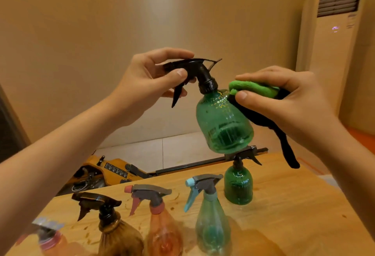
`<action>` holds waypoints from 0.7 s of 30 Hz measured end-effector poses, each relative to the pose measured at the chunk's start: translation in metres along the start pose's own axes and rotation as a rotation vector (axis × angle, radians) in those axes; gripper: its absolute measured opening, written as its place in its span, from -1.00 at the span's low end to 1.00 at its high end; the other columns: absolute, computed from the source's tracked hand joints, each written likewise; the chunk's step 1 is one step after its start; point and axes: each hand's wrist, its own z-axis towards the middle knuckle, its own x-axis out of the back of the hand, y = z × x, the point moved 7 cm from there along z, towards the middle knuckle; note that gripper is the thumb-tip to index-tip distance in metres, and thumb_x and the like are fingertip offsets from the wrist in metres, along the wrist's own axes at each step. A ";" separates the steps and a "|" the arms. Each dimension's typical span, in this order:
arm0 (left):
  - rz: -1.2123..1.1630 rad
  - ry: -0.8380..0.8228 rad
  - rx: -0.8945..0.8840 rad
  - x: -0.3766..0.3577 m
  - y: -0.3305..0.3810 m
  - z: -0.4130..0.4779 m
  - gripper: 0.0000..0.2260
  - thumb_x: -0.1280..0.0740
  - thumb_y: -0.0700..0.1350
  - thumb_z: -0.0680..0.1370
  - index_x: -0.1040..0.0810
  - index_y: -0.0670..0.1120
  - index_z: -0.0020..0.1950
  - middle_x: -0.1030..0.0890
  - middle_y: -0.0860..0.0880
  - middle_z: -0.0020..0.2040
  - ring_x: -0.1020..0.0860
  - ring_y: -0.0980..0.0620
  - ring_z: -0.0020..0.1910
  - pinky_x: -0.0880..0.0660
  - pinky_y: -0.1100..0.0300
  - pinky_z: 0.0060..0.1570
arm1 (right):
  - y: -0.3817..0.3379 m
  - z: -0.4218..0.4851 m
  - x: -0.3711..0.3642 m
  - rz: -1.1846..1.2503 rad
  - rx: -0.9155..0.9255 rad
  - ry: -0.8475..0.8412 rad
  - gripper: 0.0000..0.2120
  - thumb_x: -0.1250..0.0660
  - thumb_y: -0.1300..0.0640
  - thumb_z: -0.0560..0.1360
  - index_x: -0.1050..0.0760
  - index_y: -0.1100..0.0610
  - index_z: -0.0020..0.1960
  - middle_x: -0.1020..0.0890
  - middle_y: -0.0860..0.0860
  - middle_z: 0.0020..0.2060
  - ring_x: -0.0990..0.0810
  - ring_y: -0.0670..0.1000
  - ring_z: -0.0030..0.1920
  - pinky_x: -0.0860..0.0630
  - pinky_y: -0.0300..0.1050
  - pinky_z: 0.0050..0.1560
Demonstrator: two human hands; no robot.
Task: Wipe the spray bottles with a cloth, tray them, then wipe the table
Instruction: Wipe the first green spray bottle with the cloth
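Note:
A round green spray bottle [223, 121] with a black trigger head hangs tilted in the air above the table. My left hand [150, 81] grips its black head. My right hand [288, 101] pinches a green and black cloth [255, 89] and presses it against the bottle's shoulder; a black end of the cloth dangles below the hand. On the wooden table [294, 205] stand a second green bottle [238, 186], a blue-trigger bottle [211, 225], a pink-trigger bottle [160, 229], a brown bottle [113, 233] and, at the lower left corner, a blurred pink bottle [48, 239].
Brown smears and spots mark the tabletop around the bottles. Beyond the table's far edge lies a yellow machine [113, 170] on a tiled floor. A tall white air conditioner [332, 42] stands at the back right wall. No tray is in view.

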 end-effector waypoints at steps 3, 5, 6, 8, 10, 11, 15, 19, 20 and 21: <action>-0.079 -0.028 0.014 -0.007 0.010 -0.027 -0.78 -0.37 -0.17 0.60 -0.61 -0.05 0.24 -0.72 -0.15 0.05 -0.72 -0.07 -0.13 -0.69 0.05 -0.05 | -0.021 -0.022 0.001 0.091 -0.050 -0.045 -0.74 -0.50 0.00 0.44 -0.71 -0.03 0.12 -0.71 -0.10 0.02 -0.70 -0.02 -0.02 -0.63 -0.18 -0.16; -0.115 -0.049 0.064 -0.019 0.009 -0.048 -0.82 -0.38 -0.14 0.62 -0.63 -0.03 0.22 -0.72 -0.16 0.03 -0.74 -0.11 -0.12 -0.70 -0.01 -0.04 | -0.028 -0.041 -0.009 0.162 -0.107 -0.087 -0.77 -0.51 0.03 0.42 -0.73 -0.04 0.07 -0.72 -0.07 -0.01 -0.71 -0.02 -0.09 -0.61 -0.22 -0.25; -0.131 -0.049 0.097 -0.026 0.008 -0.060 -0.82 -0.38 -0.12 0.60 -0.63 -0.02 0.20 -0.73 -0.15 0.01 -0.74 -0.12 -0.12 -0.70 -0.03 -0.04 | -0.028 -0.051 -0.014 0.206 -0.142 -0.093 -0.79 -0.52 0.04 0.40 -0.74 -0.04 0.04 -0.72 -0.06 -0.04 -0.72 -0.03 -0.13 -0.60 -0.24 -0.30; -0.155 -0.026 0.166 -0.038 0.005 -0.082 -0.76 -0.36 -0.09 0.52 -0.63 0.00 0.18 -0.73 -0.13 -0.02 -0.75 -0.14 -0.14 -0.71 -0.03 -0.07 | -0.024 -0.073 -0.023 0.302 -0.239 -0.067 -0.80 -0.52 0.04 0.34 -0.75 -0.07 -0.03 -0.74 -0.04 -0.14 -0.71 -0.06 -0.25 -0.55 -0.30 -0.36; -0.166 -0.012 0.223 -0.045 -0.001 -0.101 -0.77 -0.35 -0.11 0.53 -0.63 0.00 0.17 -0.73 -0.13 -0.01 -0.75 -0.15 -0.15 -0.71 0.03 -0.13 | -0.017 -0.096 -0.033 0.368 -0.347 -0.049 -0.78 -0.51 0.05 0.31 -0.74 -0.09 -0.04 -0.75 -0.02 -0.19 -0.71 -0.06 -0.30 -0.54 -0.31 -0.38; -0.162 -0.012 0.244 -0.047 -0.005 -0.110 -0.79 -0.34 -0.14 0.55 -0.63 0.00 0.16 -0.73 -0.12 -0.01 -0.75 -0.15 -0.15 -0.71 0.06 -0.14 | -0.013 -0.108 -0.039 0.398 -0.399 -0.054 -0.77 -0.52 0.07 0.32 -0.74 -0.08 -0.03 -0.75 0.00 -0.19 -0.72 -0.04 -0.29 -0.54 -0.29 -0.38; -0.112 -0.039 0.332 -0.056 -0.021 -0.139 -0.81 -0.33 -0.21 0.64 -0.64 0.03 0.16 -0.73 -0.04 -0.01 -0.76 -0.14 -0.17 -0.71 0.03 -0.10 | -0.004 -0.140 -0.062 0.458 -0.526 -0.086 -0.74 -0.59 0.02 0.35 -0.71 -0.10 0.03 -0.75 0.00 -0.09 -0.75 0.01 -0.16 -0.60 -0.23 -0.28; -0.099 -0.058 0.392 -0.058 -0.031 -0.151 -0.81 -0.32 -0.20 0.65 -0.64 0.07 0.14 -0.73 -0.04 -0.02 -0.76 -0.13 -0.17 -0.71 0.07 -0.16 | -0.004 -0.147 -0.071 0.437 -0.561 -0.058 -0.79 -0.44 -0.06 0.39 -0.73 -0.09 -0.01 -0.74 0.05 -0.14 -0.73 0.05 -0.20 -0.65 -0.13 -0.28; -0.115 -0.057 0.398 -0.057 -0.032 -0.152 -0.80 -0.32 -0.20 0.65 -0.64 0.07 0.16 -0.72 -0.06 -0.03 -0.75 -0.15 -0.16 -0.71 0.06 -0.17 | -0.004 -0.146 -0.073 0.433 -0.559 -0.048 -0.80 -0.42 -0.05 0.40 -0.74 -0.07 -0.02 -0.74 0.07 -0.15 -0.72 0.05 -0.21 -0.64 -0.14 -0.28; -0.134 -0.053 0.401 -0.057 -0.034 -0.153 -0.80 -0.33 -0.20 0.65 -0.64 0.06 0.17 -0.71 -0.08 -0.03 -0.75 -0.17 -0.16 -0.71 0.05 -0.19 | -0.004 -0.145 -0.074 0.431 -0.558 -0.034 -0.81 -0.43 -0.04 0.40 -0.74 -0.04 -0.04 -0.74 0.08 -0.16 -0.72 0.05 -0.22 -0.63 -0.15 -0.28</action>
